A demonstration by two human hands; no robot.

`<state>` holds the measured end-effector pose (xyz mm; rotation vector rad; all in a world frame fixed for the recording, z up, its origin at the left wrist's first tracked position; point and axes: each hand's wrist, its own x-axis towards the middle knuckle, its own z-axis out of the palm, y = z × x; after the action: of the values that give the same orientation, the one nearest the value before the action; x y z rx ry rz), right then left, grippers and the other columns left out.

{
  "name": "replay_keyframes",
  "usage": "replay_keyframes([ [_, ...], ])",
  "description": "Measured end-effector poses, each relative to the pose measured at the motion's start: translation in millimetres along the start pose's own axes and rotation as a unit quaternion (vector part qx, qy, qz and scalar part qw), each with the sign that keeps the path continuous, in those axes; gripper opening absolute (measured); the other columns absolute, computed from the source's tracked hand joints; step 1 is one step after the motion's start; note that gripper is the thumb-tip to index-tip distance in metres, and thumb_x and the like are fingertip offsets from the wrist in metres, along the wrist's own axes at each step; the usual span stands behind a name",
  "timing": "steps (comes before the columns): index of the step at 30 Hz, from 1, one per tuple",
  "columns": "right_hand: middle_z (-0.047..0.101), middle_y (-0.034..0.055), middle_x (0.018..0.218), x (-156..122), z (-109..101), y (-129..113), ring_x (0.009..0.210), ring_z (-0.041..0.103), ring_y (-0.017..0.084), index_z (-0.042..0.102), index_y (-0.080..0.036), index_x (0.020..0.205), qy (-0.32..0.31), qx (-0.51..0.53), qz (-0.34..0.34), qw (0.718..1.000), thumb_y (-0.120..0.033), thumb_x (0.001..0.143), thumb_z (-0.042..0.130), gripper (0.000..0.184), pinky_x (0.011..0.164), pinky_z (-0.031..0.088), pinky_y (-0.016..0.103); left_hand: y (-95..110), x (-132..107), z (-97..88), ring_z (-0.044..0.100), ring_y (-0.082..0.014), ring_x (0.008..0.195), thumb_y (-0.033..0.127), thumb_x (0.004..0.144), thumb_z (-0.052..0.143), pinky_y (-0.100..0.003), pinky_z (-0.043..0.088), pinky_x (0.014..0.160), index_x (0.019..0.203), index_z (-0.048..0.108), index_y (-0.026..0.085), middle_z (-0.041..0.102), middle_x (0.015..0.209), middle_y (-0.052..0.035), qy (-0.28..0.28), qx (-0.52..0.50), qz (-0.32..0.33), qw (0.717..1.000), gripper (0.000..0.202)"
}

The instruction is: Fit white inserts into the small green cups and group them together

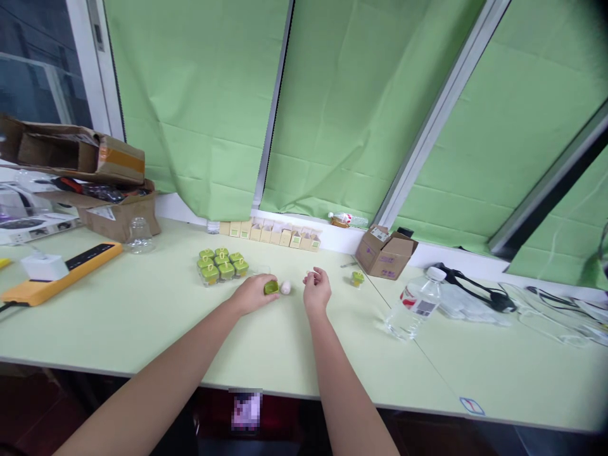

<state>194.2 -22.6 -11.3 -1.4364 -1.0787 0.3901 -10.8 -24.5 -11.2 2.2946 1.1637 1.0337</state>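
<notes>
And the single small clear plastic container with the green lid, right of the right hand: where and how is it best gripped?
Pinch the small clear plastic container by opposite side walls below its green lid, probably from above and the near left: it stands upright, lid up, and the brown cardboard box sits close on its right.

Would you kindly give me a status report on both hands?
Left hand holding hollow green piece. Right hand fingers curled, grip unclear. Small white item between them. Water bottle off to the right.

Orange power strip (92, 260), clear bottle (414, 307)
</notes>
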Motion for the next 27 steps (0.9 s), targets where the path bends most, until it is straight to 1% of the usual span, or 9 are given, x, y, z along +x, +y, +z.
replay_keyframes([
  [3,0.071,0.0107,0.100,-3.8,3.3,-2.5,0.079,0.068,0.017,0.057,-0.015,0.115,-0.009,-0.013,-0.024,1.000,-0.039,0.091,0.039,0.038,0.077,0.052,0.029,3.0,1.5,0.2,0.064,-0.0248,0.098,0.039,0.075,0.069,-0.035,0.049,0.088,0.109,0.068,0.024,0.070,0.110,-0.0051,0.028,-0.021,0.004,0.999,0.037],
  [7,0.070,0.0070,0.089,-7.6,4.4,-6.3,0.079,0.066,0.018,0.060,-0.018,0.100,-0.026,-0.057,-0.034,0.997,-0.042,0.092,0.036,0.034,0.077,0.050,0.028,1.2,3.9,4.2,0.064,-0.0209,0.086,0.037,0.074,0.070,-0.032,0.051,0.079,0.110,0.065,0.021,0.070,0.109,-0.0060,0.044,-0.055,-0.006,0.997,0.040],
  [11,0.068,0.0047,0.086,-11.1,4.5,-12.4,0.070,0.064,0.016,0.059,-0.019,0.094,-0.043,-0.012,-0.027,0.999,-0.047,0.091,0.039,0.035,0.072,0.050,0.028,-3.0,6.9,8.9,0.062,-0.0159,0.072,0.036,0.071,0.073,-0.031,0.051,0.072,0.116,0.062,0.021,0.070,0.104,-0.0045,0.054,-0.095,-0.042,0.993,0.049],
  [13,0.067,0.0044,0.087,-12.9,6.3,-15.3,0.071,0.063,0.016,0.060,-0.019,0.094,-0.059,0.011,-0.038,0.997,-0.049,0.089,0.045,0.034,0.072,0.050,0.028,-4.7,8.5,10.6,0.063,-0.0161,0.074,0.034,0.070,0.074,-0.031,0.052,0.073,0.115,0.063,0.020,0.071,0.104,-0.0050,0.055,-0.120,-0.052,0.990,0.048],
  [15,0.067,0.0048,0.088,-14.8,9.2,-17.8,0.071,0.062,0.015,0.061,-0.019,0.095,-0.086,0.040,-0.044,0.995,-0.050,0.084,0.053,0.034,0.070,0.051,0.028,-5.7,9.8,12.0,0.064,-0.0178,0.081,0.031,0.068,0.074,-0.031,0.052,0.077,0.115,0.064,0.019,0.071,0.106,-0.0061,0.052,-0.143,-0.054,0.987,0.049],
  [19,0.067,0.0036,0.087,-20.7,14.2,-22.2,0.060,0.057,0.013,0.064,-0.018,0.092,-0.191,0.100,-0.040,0.976,-0.050,0.078,0.062,0.035,0.058,0.048,0.026,-4.1,9.8,12.6,0.065,-0.0205,0.093,0.025,0.067,0.074,-0.031,0.051,0.083,0.114,0.066,0.018,0.071,0.110,-0.0069,0.048,-0.174,-0.040,0.983,0.048],
  [21,0.067,0.0022,0.085,-25.1,14.7,-24.2,0.057,0.055,0.012,0.066,-0.019,0.090,-0.227,0.079,-0.070,0.968,-0.047,0.081,0.061,0.030,0.057,0.047,0.025,-1.2,8.6,11.3,0.064,-0.0193,0.088,0.025,0.069,0.071,-0.029,0.051,0.079,0.111,0.068,0.018,0.071,0.104,-0.0057,0.035,-0.180,-0.029,0.983,0.043],
  [24,0.070,0.0001,0.088,-32.0,13.1,-26.8,0.059,0.055,0.012,0.068,-0.023,0.093,-0.238,-0.021,-0.148,0.960,-0.038,0.087,0.055,0.021,0.061,0.046,0.024,3.7,6.6,8.7,0.059,-0.0151,0.073,0.023,0.070,0.067,-0.026,0.047,0.066,0.106,0.070,0.017,0.071,0.091,-0.0028,0.009,-0.179,-0.016,0.984,0.037],
  [27,0.071,-0.0013,0.089,-36.5,10.7,-29.4,0.068,0.058,0.013,0.070,-0.026,0.092,-0.248,-0.118,-0.211,0.938,-0.027,0.088,0.051,0.019,0.068,0.044,0.023,5.6,5.7,8.1,0.053,-0.0124,0.067,0.018,0.068,0.064,-0.024,0.043,0.062,0.103,0.071,0.015,0.068,0.083,-0.0009,0.002,-0.182,-0.005,0.983,0.036],
])
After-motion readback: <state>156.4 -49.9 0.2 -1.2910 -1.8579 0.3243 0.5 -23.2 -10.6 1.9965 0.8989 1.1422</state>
